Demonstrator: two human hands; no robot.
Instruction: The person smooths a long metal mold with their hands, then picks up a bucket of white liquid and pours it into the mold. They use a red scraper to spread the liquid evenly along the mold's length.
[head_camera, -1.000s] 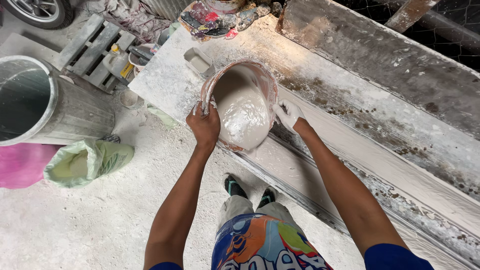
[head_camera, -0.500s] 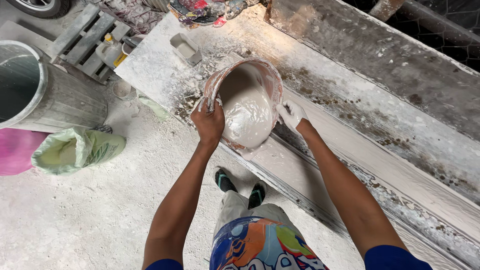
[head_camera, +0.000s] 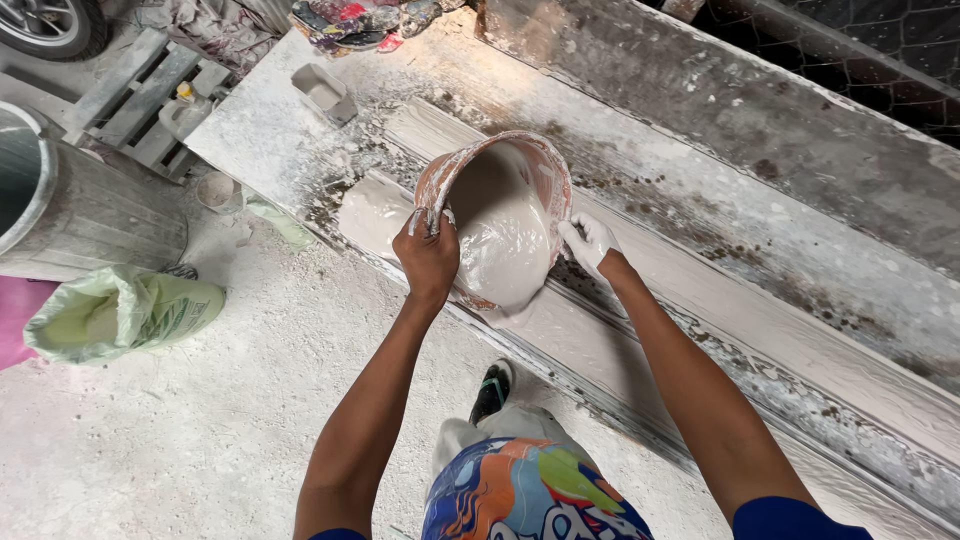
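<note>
Metal drum (head_camera: 60, 215): one, far left of bucket. Green sack (head_camera: 120, 315): one, below drum. Left hand (head_camera: 428, 255): fingers clenched over bucket rim. Bucket (head_camera: 500, 215): one, tipped over long mould (head_camera: 700, 310), wet plaster (head_camera: 505, 255) pouring; likely heavy, slippery, best held at rim. Right hand (head_camera: 590, 240): plaster-coated, fingers pressed on bucket's right wall. Small block (head_camera: 325, 92): one, upper left of bucket.

Left of the hand stand a metal bin (head_camera: 70, 210), a green sack (head_camera: 120, 315), and, farther up, a pallet (head_camera: 140, 100) and small grey tray (head_camera: 322, 92).
</note>
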